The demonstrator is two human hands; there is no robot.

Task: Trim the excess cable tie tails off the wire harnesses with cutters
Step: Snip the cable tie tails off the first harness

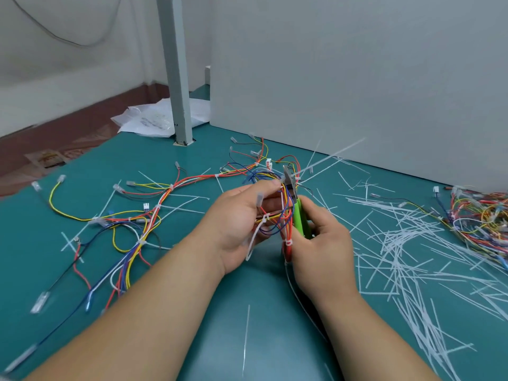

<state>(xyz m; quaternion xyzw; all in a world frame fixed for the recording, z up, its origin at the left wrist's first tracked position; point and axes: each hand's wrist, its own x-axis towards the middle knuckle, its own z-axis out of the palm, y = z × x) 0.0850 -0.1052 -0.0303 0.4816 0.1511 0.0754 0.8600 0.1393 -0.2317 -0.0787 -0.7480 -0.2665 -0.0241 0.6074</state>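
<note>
A person is sitting over a teal floor [170,166], working with both bare hands at the centre of the view. The left hand [242,224] is grasping a wire harness [283,213], a bundle of red, yellow, blue and white wires, with fingers curled round it and the thumb pressing at the top. The right hand [324,243], just to its right, is clenching the green handles of the cutters [299,215].

The cutters are standing nearly upright, their long axis running away from the person. The metal jaws are sitting at the top of the bundle, just beside the left thumb. Whether they are closed cannot be told. A long white cable tie tail [332,156], blurred, is running from beside the jaws up and to the right, so the cut seems to be happening there.

A second tail [254,240] is hanging from a tie in the left palm, below and left of the jaws and nearer the left hand. Reaching it would probably mean tilting the cutters down and leftward.

The rest of the harness is trailing left across the floor. Cut tails [412,257] are lying scattered to the right, with a heap of harnesses [481,213] beyond them.
</note>
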